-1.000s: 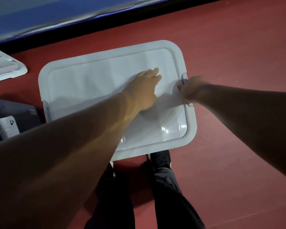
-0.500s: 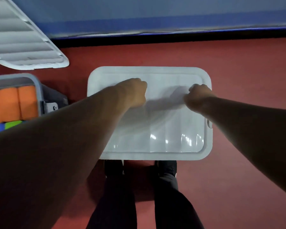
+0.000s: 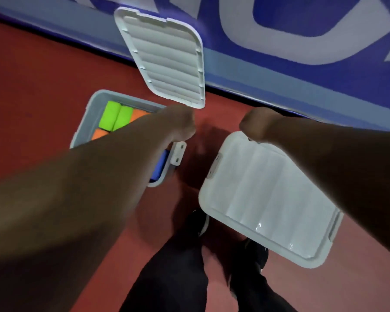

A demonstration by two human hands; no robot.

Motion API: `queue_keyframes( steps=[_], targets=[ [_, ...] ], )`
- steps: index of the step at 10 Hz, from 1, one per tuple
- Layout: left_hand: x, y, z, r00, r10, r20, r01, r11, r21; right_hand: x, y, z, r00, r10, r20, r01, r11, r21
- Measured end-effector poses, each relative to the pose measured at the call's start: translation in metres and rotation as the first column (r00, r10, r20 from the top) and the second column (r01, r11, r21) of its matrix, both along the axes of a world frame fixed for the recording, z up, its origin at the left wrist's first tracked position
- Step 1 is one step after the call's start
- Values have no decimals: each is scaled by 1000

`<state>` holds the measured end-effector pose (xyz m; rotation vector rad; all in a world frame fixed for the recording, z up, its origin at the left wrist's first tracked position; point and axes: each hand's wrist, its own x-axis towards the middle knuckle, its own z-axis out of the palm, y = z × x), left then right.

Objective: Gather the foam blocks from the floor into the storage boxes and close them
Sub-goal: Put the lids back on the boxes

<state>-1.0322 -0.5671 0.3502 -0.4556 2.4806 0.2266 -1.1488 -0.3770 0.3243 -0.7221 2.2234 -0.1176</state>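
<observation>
Fingers [image 3: 187, 122] curled, grip unclear (hidden from me): left hand [image 3: 180, 124] beside ribbed white plastic lid [image 3: 167, 59], right hand [image 3: 256, 124] over closed white plastic box [image 3: 268, 199].

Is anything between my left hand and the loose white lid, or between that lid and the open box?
Nothing visible. The left hand is at the lower edge of the ribbed white plastic lid; only the left forearm crosses the open grey storage box.

Open box [image 3: 83, 122] holds foam blocks [image 3: 116, 117]; other box [image 3: 268, 199] apparently closed
</observation>
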Motion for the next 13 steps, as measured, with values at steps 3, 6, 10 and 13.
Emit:
queue_keyframes(
  steps=[3,6,10,13],
  targets=[
    [52,-126,-41,972,207,-108,-203,978,52,38,-132,-12,998,-39,50,37,998,43],
    [71,-230,-81,981,184,-54,-164,950,266,42,-249,-61,993,-120,13,116,977,181],
    [-27,-344,-49,985,173,-22,-164,959,231,-44,-373,-16,908,-266,-323,236,963,-129],
    [-73,-353,-77,895,446,-30,-408,842,354,-103,-362,-61,850,-230,-474,226,972,-65]
  ],
)
